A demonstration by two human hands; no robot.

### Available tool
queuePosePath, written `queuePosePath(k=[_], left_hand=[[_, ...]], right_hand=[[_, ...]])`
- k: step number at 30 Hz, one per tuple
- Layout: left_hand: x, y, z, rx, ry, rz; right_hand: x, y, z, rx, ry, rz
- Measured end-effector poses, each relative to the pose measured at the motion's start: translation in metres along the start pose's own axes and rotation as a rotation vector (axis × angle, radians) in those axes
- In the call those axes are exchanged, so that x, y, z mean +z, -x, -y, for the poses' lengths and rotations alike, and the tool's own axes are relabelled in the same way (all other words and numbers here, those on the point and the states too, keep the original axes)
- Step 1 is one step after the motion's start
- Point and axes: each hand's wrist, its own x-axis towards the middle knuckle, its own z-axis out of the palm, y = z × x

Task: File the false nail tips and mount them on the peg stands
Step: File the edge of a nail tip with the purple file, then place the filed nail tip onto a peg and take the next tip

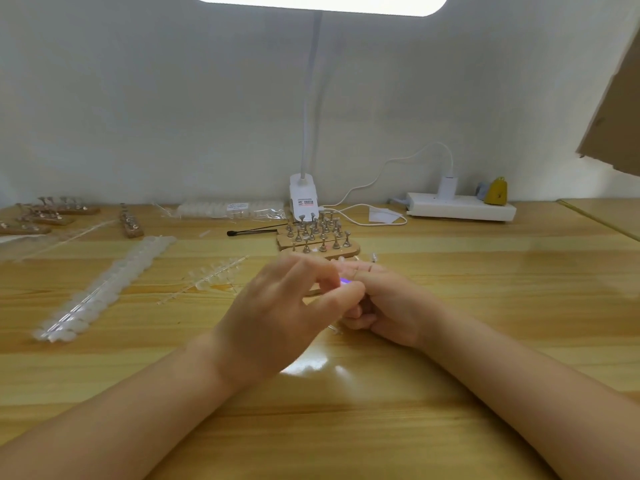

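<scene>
Table (485, 323): yellow-tan wood, banded lengthwise in lighter and darker planks, glossy. Wall (138, 98): off-white, plain. Desk lamp (303, 197): white, with a red-and-black printed label on its base. Power strip (460, 206) and plugged charger (447, 185): white, as is the cable (381, 174). Small object beside the strip (496, 191): mustard yellow. Peg stands (317, 237): silver-grey metal pegs on tan bases. Nail tip strips (104, 289): translucent milky white. Brush (252, 232): black. A violet glint (344, 280) shows between the hands. Cardboard (616, 116): brown.
</scene>
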Motion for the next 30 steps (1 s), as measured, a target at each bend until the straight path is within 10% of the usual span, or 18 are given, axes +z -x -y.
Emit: queuePosePath(k=[22,30], left_hand=[[-0.007,0.000,0.002,-0.004,0.017,0.087],[-0.011,0.001,0.025,-0.521,-0.261,0.256]], right_hand=[[0.005,0.001,0.001,0.020,0.056,-0.048],[0.005,-0.003,0.001,0.008,-0.042,-0.201]])
